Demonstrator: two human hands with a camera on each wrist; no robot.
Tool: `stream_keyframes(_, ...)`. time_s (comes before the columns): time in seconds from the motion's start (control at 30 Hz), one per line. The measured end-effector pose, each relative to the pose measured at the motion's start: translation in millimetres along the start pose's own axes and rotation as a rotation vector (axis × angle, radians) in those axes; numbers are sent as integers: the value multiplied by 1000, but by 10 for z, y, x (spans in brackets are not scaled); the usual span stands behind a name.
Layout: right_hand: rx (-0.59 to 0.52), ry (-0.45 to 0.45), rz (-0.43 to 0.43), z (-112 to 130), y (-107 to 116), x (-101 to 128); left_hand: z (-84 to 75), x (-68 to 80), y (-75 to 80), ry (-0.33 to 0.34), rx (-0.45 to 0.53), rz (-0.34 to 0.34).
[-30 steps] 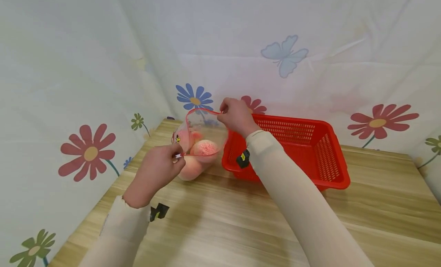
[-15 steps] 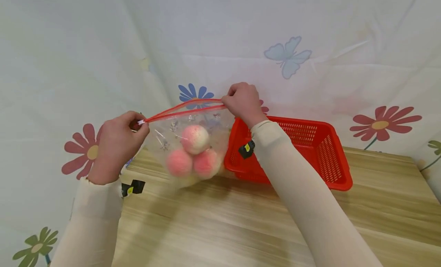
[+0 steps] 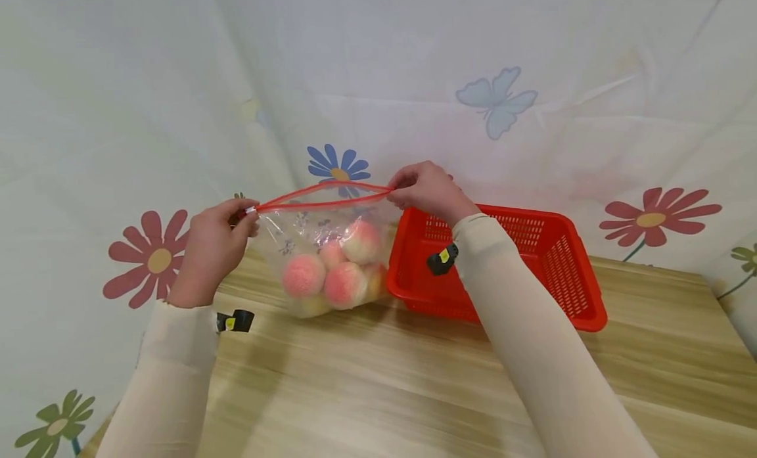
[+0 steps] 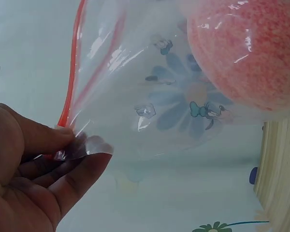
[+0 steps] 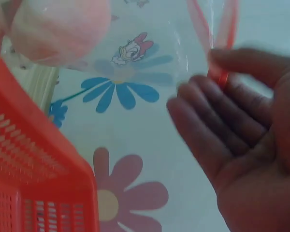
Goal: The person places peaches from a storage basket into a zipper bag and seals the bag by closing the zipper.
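The person is holding a clear zip bag (image 3: 322, 248) up by its red zipper strip (image 3: 322, 196), just to the left of the red plastic basket (image 3: 568, 267), and the bag is hanging with its bottom resting on or barely above the wooden table (image 3: 378, 392); which of the two cannot be told. The left hand (image 3: 209, 251) is pinching the end of the strip farthest from the basket between thumb and curled fingers, and the left wrist view is showing the film bunched under the thumb (image 4: 36, 137) beside the red track (image 4: 70, 72). The right hand (image 3: 428, 192) is pinching the end nearest the basket, above the basket's back left corner, with the other fingers (image 5: 208, 130) lying loosely half-curled. Several pink and cream peaches (image 3: 331, 267) are sitting low in the bag, on the side away from the basket's open middle. The two tracks are bowing slightly apart along the middle, so the mouth is looking not fully sealed; to handle this well, both pinches should be keeping the strip taut and level, since slack would be letting the tracks wander. The weight of the fruit is pulling downward, so a firm hold at both ends matters. For room, the basket rim is just beside the bag's right side and the flower-printed cloth backdrop (image 3: 177, 83) is close behind the basket, while the table in front of the basket, toward the person, is offering wide free space.
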State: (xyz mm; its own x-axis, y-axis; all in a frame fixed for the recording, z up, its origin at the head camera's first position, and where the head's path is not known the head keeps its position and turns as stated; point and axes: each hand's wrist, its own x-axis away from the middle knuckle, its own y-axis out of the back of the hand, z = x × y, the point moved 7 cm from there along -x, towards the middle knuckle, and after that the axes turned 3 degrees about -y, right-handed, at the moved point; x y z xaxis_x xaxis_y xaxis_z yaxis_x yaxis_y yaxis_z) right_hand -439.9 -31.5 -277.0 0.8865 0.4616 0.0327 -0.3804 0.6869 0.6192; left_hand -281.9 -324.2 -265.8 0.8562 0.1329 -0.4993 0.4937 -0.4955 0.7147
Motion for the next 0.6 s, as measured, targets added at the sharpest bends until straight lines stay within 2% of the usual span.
stream_keyframes(0.13, 115, 18, -86, -75, 109, 20, 57, -1, -23, 52, 65, -22)
stream_keyframes(0.33, 170, 35, -162, -89, 147, 22, 71, -4, -56, 114, 133, -56)
stream_keyframes(0.6, 260, 9, -200, -30, 91, 58, -44, -5, -125, 120, 164, -60)
